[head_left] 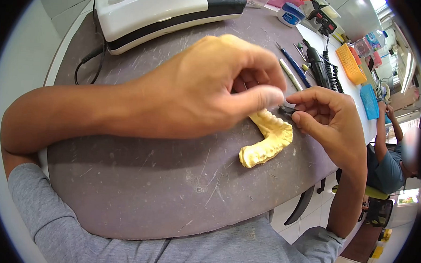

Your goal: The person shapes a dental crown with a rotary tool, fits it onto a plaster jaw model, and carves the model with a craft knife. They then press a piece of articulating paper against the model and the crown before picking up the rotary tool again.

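Observation:
A yellow plaster dental cast (271,142), curved like a horseshoe with teeth along it, lies on the brown work surface (170,186). My right hand (331,118) is just beyond its right side, thumb and fingertips pinched on a small dark piece (288,109) whose kind I cannot make out. From the left, my left hand (212,82) reaches over the far end of the cast and hides part of it. Its thumb and index finger are brought together close to my right fingertips, slightly blurred. Whatever they may hold is hidden.
A white and black machine (154,16) with a cable stands at the back left. Beyond my hands lie a blue pen-like tool (295,64), a pale stick (292,75) and a black handpiece (316,65) with coiled cord. An orange basket (351,65) and a seated person (388,158) are at right.

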A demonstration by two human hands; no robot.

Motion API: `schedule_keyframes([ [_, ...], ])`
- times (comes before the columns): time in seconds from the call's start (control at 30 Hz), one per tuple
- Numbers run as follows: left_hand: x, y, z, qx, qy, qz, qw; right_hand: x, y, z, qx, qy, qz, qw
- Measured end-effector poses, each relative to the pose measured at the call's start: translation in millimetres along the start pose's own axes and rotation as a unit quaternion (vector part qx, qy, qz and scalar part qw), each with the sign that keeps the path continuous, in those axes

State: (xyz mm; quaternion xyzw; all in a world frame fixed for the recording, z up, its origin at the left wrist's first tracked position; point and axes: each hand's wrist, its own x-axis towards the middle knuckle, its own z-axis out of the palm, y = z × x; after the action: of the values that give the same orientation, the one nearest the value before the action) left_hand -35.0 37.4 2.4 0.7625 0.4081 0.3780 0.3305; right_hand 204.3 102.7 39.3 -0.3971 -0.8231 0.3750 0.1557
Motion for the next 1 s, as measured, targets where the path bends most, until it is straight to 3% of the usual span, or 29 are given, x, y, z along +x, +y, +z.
schedule_keyframes([
  [0.03,-0.3,0.3,0.1,-0.078,0.036,-0.025,0.996,-0.4,1.2,0.3,0.005,0.005,-0.005,1.0],
  [0.13,-4.9,1.8,-6.0,-0.039,0.016,-0.037,0.998,-2.7,3.9,-1.0,0.004,0.02,-0.011,1.0],
  [0.2,-6.6,2.5,-6.3,-0.01,0.005,-0.023,1.0,-5.0,5.7,-0.2,-0.003,0.03,-0.01,0.999],
  [0.27,-6.5,4.0,-3.9,0.039,-0.001,0.056,0.998,-7.3,7.3,1.0,0.025,0.058,-0.003,0.998],
  [0.53,-7.0,-0.5,-0.8,0.057,-0.015,0.067,0.996,-7.1,7.8,-5.7,0.091,0.008,0.05,0.995],
  [0.77,-7.1,3.6,-2.1,-0.001,-0.021,0.019,1.0,-6.3,4.0,-0.3,0.022,0.008,0.035,0.999],
  [1.0,-5.7,0.4,-3.5,-0.028,-0.02,-0.008,0.999,-7.0,7.5,-4.4,0.041,0.011,0.052,0.998],
])
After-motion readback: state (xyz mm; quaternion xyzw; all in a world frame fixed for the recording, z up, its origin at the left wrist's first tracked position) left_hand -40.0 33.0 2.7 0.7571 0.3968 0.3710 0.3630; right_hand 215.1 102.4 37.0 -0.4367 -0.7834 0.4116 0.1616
